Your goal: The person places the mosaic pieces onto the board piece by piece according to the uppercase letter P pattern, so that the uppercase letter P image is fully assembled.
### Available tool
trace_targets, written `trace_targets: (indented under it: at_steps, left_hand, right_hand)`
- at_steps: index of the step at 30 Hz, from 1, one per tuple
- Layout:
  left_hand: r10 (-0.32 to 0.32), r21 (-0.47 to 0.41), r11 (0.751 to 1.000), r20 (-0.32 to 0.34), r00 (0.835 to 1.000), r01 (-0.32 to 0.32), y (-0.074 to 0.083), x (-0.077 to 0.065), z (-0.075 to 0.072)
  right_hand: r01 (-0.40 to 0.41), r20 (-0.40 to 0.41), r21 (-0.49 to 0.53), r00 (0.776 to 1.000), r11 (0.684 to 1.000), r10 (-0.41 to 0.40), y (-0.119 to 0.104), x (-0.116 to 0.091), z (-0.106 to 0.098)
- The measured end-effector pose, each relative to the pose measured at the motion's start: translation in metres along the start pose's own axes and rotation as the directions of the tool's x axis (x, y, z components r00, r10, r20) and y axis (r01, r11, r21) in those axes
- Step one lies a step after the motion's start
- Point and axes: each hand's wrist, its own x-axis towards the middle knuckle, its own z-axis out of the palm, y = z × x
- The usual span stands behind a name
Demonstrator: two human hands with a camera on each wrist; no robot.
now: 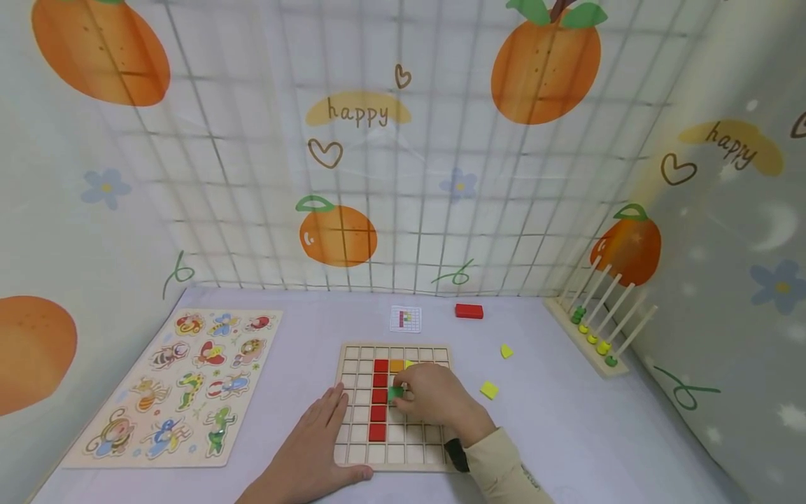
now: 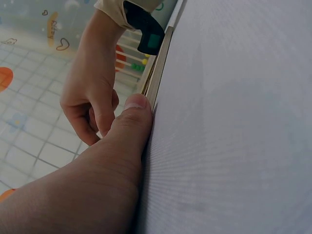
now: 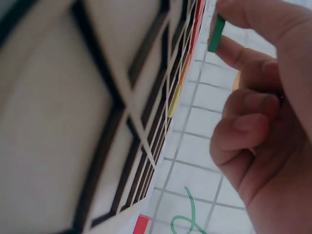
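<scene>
A wooden grid board (image 1: 352, 451) lies on the table with a column of several red square tiles (image 1: 377, 414) in it. To the right of the column's top sit an orange tile (image 1: 397, 366) and a partly covered yellow tile (image 3: 174, 101). Over the cells just right of the red column, my right hand (image 1: 437, 395) pinches a green square tile (image 3: 216, 34) between thumb and forefinger; in the right wrist view the tile is off the board. My left hand (image 1: 315, 437) rests along the board's left edge with fingers straight, its thumb (image 2: 131, 119) against the front edge.
Behind the board lie a small pattern card (image 1: 406, 319) and a red block (image 1: 469, 311). Two yellow pieces, a square (image 1: 489, 390) and a pointed one (image 1: 506, 351), lie to the right. A bead rack (image 1: 613, 369) stands far right; an insect puzzle board (image 1: 151, 458) lies left.
</scene>
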Motion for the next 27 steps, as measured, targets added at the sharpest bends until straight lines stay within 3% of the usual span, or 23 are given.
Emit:
trace_targets:
  at_steps: [16, 27]
  left_hand:
    - [0.003, -0.009, 1.0, 0.008, 1.0, -0.002, 0.0, 0.0003, -0.0004]
    - [-0.002, 0.008, 1.0, 0.01, 1.0, 0.002, 0.0005, 0.0012, -0.0001]
  right_hand:
    - [-0.03, 0.037, -0.021, 0.999, 0.999, 0.031, -0.0003, 0.0034, 0.0043]
    - [-0.078, 0.042, 0.07, 0.996, 0.995, 0.075, 0.0002, 0.0025, 0.0056]
